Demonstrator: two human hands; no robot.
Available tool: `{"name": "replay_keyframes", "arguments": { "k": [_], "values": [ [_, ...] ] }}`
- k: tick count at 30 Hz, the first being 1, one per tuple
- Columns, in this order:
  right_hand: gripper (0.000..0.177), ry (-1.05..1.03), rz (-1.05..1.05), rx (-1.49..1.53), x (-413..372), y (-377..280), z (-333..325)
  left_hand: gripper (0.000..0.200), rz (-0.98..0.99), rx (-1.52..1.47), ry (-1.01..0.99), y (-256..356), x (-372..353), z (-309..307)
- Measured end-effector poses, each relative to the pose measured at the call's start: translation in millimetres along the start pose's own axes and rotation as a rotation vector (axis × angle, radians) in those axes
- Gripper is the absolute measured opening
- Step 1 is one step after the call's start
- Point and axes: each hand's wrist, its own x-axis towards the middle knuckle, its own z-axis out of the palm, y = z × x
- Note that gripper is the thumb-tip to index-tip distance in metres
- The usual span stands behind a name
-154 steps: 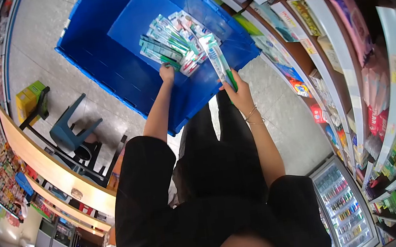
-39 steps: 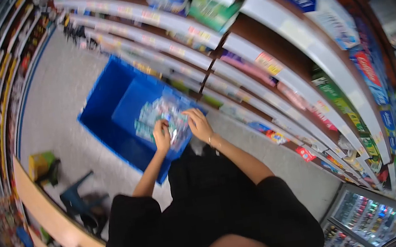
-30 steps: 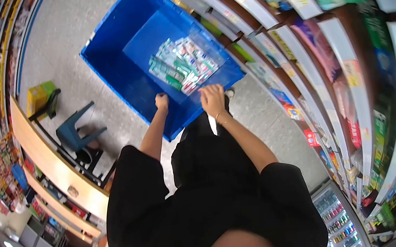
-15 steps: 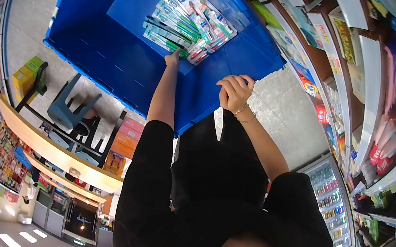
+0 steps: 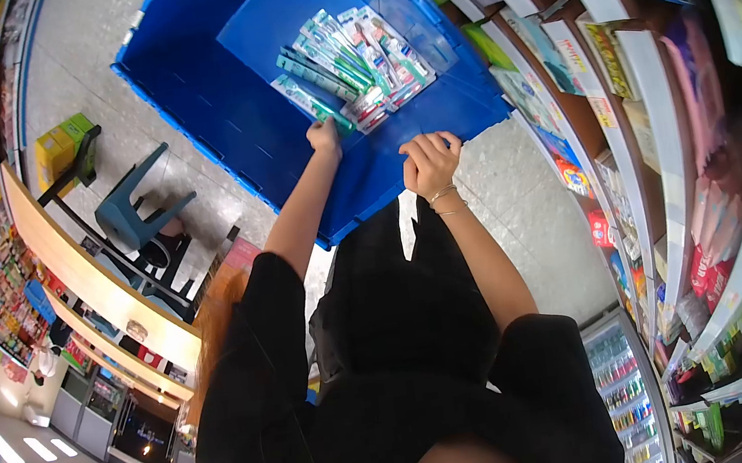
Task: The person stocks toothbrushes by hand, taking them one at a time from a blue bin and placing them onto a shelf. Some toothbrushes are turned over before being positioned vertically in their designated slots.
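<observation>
A large blue plastic crate [image 5: 266, 142] is in front of me, tilted in view, with several packaged toothbrushes [image 5: 357, 55] fanned out inside it. My left hand [image 5: 324, 137] reaches into the crate, fingers closed on the lower end of a green-and-white toothbrush pack [image 5: 305, 100]. That pack lies a little apart from the left side of the pile. At the crate's near edge is my right hand [image 5: 433, 165], its fingers curled over the rim and a thin bracelet on its wrist.
Store shelves [image 5: 588, 62] with packaged goods run close along the right. A drinks fridge [image 5: 624, 386] stands at lower right. On the left are a blue-grey stool [image 5: 139, 210], a long wooden counter [image 5: 85, 269] and yellow-green boxes [image 5: 64, 145]. People are visible beyond the counter.
My left hand has drawn back towards me, and the toothbrush pack it holds has shifted away from the pile. The right hand stays at the rim. The view has shifted slightly.
</observation>
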Motion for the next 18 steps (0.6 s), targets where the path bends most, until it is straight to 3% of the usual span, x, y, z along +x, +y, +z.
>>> {"name": "replay_keyframes", "arguments": {
  "k": [1,4,7,9,10,11,15,18],
  "values": [
    [0.009,0.025,-0.024,-0.002,1.5,-1.1,-1.7,0.015,0.109,-0.064,0.051,9.3,-26.8,-5.6],
    [0.009,-0.086,0.01,-0.004,5.4,-5.7,-10.3,0.011,0.384,-0.267,-0.105,42.7,-108.0,-27.2],
    [0.006,-0.055,0.025,0.101,13.4,-14.0,-21.1,0.01,0.649,-0.249,-0.227,72.6,-179.8,-42.9],
    [0.013,-0.07,0.038,0.169,24.4,-21.0,-38.8,0.01,0.756,-0.216,-0.302,104.8,-240.1,-50.3],
    [0.02,-0.024,0.183,0.473,35.8,-32.4,-53.8,0.009,0.797,-0.283,-0.347,120.4,-271.7,-49.2],
    [0.027,0.023,0.323,0.778,47.8,-42.2,-73.9,0.009,0.836,-0.348,-0.401,135.3,-301.9,-47.8],
    [0.043,0.169,0.108,1.038,94.5,-84.4,-196.3,0.013,1.049,-0.352,-0.671,173.2,-404.1,-32.5],
    [0.024,0.305,0.029,0.994,106.7,-97.2,-279.4,0.021,1.14,-0.401,-1.005,188.6,-477.1,-9.1]
  ]
}}
